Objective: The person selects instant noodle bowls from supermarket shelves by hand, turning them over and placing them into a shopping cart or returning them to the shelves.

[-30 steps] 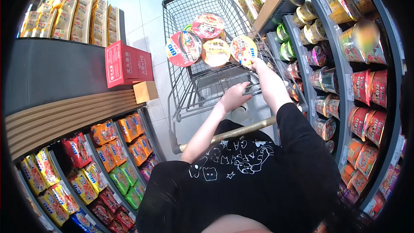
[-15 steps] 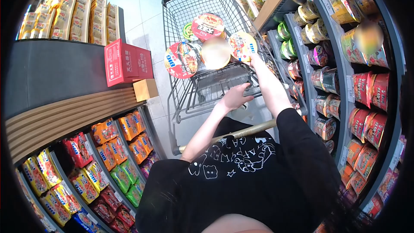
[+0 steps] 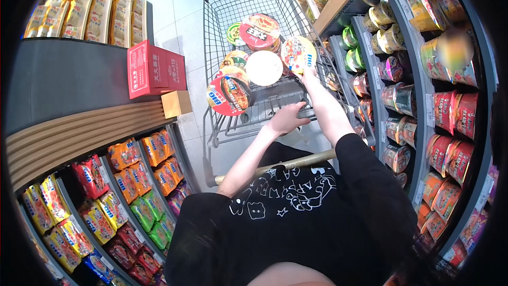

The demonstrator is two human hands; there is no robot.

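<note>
My right hand (image 3: pixel 309 74) is closed on the near edge of a yellow-lidded BIG instant noodle bowl (image 3: pixel 298 54), at the right side of the shopping cart (image 3: pixel 219 37). Over the near end of the cart hovers my left hand (image 3: pixel 287 119), empty, its fingers apart. A red-lidded BIG noodle bowl (image 3: pixel 227 94) lies tilted at the cart's near left, with yellowish bowls (image 3: pixel 233 60) behind it. Beside them stand a bowl with a plain white top (image 3: pixel 264 68), a large red noodle bowl (image 3: pixel 260 30) and a green-lidded bowl (image 3: pixel 233 34).
The cart handle (image 3: pixel 275 166) crosses in front of my body. Shelves of cup noodles (image 3: pixel 399 100) line the right, and bagged noodles (image 3: pixel 127 185) fill the lower left. A red box (image 3: pixel 156 69) stands on the dark counter (image 3: pixel 74 82), beside a wooden block (image 3: pixel 176 104).
The red-lidded BIG bowl has shifted nearer and tipped, uncovering yellowish bowls behind it. My right hand and the yellow-lidded bowl have moved slightly left. The left hand stays almost in place.
</note>
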